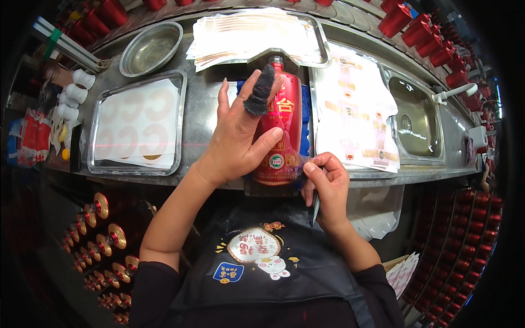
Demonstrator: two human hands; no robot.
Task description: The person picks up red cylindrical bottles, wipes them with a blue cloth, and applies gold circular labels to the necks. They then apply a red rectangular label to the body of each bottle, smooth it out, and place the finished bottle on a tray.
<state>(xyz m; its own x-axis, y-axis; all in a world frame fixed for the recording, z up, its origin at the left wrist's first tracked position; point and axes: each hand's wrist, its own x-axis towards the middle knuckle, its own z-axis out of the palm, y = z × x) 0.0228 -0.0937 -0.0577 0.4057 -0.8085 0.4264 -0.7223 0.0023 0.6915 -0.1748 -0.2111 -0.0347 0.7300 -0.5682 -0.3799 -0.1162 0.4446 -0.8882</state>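
Observation:
A red bottle (292,121) with gold print lies on its back in a holder in front of me, its neck pointing away. My left hand (236,136) reaches over its left side, fingers spread, with the thumb on the bottle's front. A dark fabric cover (260,92) wraps one finger of that hand. At the bottle's lower right, my right hand (327,183) is closed, thumb and index finger pinched at what looks like the edge of a clear film (298,163). A thin dark tool (314,210) sticks out below its curled fingers; its kind is unclear.
Left of the bottle is a metal tray (93,143) with printed sheets; a metal bowl (131,53) stands behind it. More sheets (251,30) are stacked at the back. Printed sheets (350,139) lie right, beside a sink (415,117). Several red bottles (395,21) line the back.

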